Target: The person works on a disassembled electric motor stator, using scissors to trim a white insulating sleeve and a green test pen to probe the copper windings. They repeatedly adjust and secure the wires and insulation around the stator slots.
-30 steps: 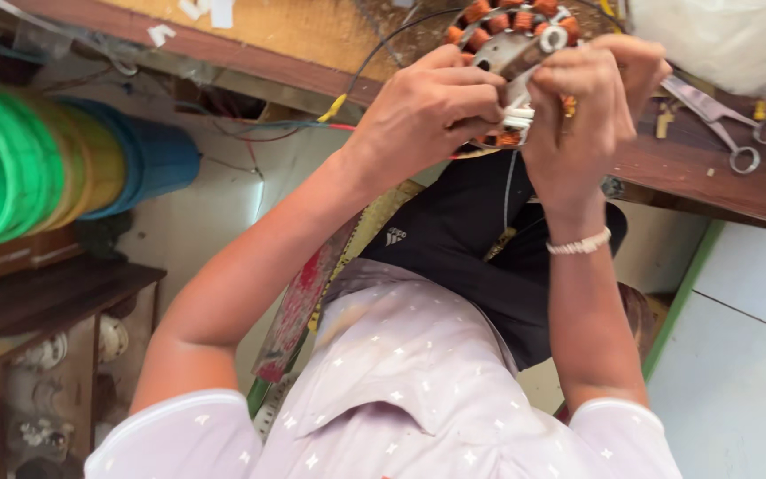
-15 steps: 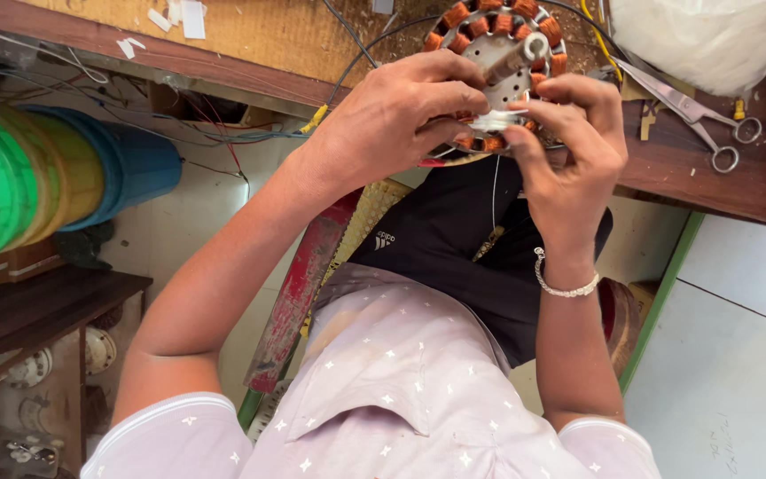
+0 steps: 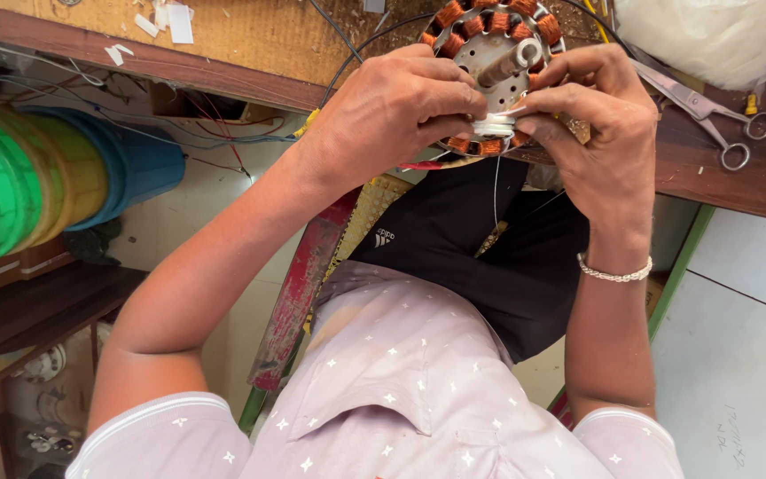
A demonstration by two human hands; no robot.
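Note:
A round motor stator (image 3: 492,53) with copper coils around its rim and a metal shaft in the middle lies on the wooden workbench (image 3: 250,44). My left hand (image 3: 392,111) grips its near left edge. My right hand (image 3: 600,124) holds its near right edge, with a bracelet on the wrist. Between the fingertips of both hands sits a small white strip (image 3: 492,124) at a coil on the near rim. A thin wire (image 3: 496,191) hangs down from that spot over my lap.
Scissors (image 3: 711,111) lie on the bench to the right, beside a white plastic bag (image 3: 711,35). Stacked green, yellow and blue plastic tubs (image 3: 37,177) stand at the left. Loose wires run under the bench edge. A white panel (image 3: 738,355) is at lower right.
The view has shifted, so the stator and both hands now sit a little lower in the picture. My fingers have closed in on the white strip at the near rim.

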